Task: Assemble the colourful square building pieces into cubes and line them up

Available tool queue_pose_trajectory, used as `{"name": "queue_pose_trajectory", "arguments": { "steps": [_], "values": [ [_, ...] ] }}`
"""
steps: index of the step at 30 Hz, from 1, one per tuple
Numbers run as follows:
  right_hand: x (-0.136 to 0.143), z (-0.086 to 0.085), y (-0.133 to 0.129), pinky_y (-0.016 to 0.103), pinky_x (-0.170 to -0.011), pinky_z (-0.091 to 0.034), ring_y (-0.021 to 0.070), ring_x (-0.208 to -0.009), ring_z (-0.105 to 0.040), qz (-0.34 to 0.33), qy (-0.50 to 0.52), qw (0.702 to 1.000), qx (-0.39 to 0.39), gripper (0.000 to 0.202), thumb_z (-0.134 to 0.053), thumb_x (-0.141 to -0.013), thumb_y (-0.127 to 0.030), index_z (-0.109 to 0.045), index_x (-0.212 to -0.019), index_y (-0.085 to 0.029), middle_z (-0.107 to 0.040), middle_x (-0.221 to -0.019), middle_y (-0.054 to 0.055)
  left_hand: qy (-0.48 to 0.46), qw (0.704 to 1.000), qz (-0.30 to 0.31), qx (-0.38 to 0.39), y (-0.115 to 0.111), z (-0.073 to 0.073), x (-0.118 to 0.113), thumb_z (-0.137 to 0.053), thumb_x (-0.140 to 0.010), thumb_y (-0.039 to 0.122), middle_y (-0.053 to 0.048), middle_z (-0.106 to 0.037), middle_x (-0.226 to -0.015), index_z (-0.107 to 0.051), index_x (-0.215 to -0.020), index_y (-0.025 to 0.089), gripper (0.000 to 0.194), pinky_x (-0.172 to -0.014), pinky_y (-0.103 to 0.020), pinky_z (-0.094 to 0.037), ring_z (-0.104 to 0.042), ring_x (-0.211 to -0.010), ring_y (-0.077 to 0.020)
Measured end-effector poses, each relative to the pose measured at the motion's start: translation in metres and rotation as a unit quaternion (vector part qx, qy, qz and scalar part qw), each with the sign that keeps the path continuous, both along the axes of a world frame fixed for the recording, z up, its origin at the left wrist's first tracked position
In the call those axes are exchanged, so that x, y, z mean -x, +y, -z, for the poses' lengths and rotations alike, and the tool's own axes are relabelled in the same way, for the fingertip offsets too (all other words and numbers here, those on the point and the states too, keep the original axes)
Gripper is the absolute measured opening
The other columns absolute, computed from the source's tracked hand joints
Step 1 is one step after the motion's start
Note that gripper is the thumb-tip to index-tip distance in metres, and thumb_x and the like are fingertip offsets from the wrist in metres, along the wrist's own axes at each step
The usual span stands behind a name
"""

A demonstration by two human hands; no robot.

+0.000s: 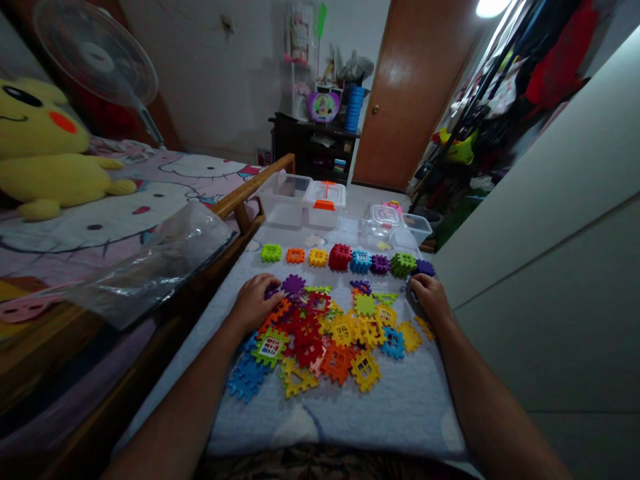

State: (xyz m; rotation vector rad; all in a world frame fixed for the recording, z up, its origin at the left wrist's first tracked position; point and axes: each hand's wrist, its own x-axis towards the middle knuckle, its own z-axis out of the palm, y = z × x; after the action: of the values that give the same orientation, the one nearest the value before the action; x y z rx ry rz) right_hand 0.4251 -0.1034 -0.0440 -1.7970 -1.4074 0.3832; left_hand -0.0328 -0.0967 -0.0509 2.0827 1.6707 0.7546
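Head view: toothed plastic tiles (343, 331) on soft cloth (370, 420); left hand (256, 303), ten o'clock, loosely curled; right hand (431, 298), two o'clock, curled; grips indiscernible; flat cloth margin, six o'clock.

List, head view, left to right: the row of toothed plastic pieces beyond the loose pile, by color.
Lime pieces → orange pieces → yellow pieces → red pieces → blue pieces → purple pieces → green pieces → dark violet pieces
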Motion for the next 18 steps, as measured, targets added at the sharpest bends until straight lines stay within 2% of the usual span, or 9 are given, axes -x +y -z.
{"name": "queue_pose_trajectory", "arguments": {
  "steps": [11,18],
  "values": [
    [0.002,-0.006,0.003,0.029,-0.061,-0.040,0.0183,-0.061,-0.055,-0.005,-0.021,1.000,-0.007,0.032,-0.053,-0.070,-0.047,-0.066,-0.067,-0.019,-0.064,-0.062,0.003,0.014,1.000,-0.007,0.004,0.001,0.002,-0.001,-0.056,-0.081,0.047,-0.011,-0.063,-0.122,-0.068,-0.103,0.020,0.037,-0.110,-0.045,-0.040,-0.055,-0.121,-0.0296],
    [0.015,-0.025,0.001,0.027,-0.053,-0.037,0.0159,-0.054,-0.053,-0.066,-0.025,0.994,0.078,0.028,-0.054,-0.069,-0.045,-0.066,-0.068,-0.019,-0.061,-0.056,0.001,0.010,0.999,0.012,0.029,0.007,-0.004,0.003,-0.057,-0.077,0.051,-0.009,-0.064,-0.118,-0.069,-0.100,0.021,0.039,-0.107,-0.046,-0.044,-0.057,-0.118,-0.0300]
  ]
}}
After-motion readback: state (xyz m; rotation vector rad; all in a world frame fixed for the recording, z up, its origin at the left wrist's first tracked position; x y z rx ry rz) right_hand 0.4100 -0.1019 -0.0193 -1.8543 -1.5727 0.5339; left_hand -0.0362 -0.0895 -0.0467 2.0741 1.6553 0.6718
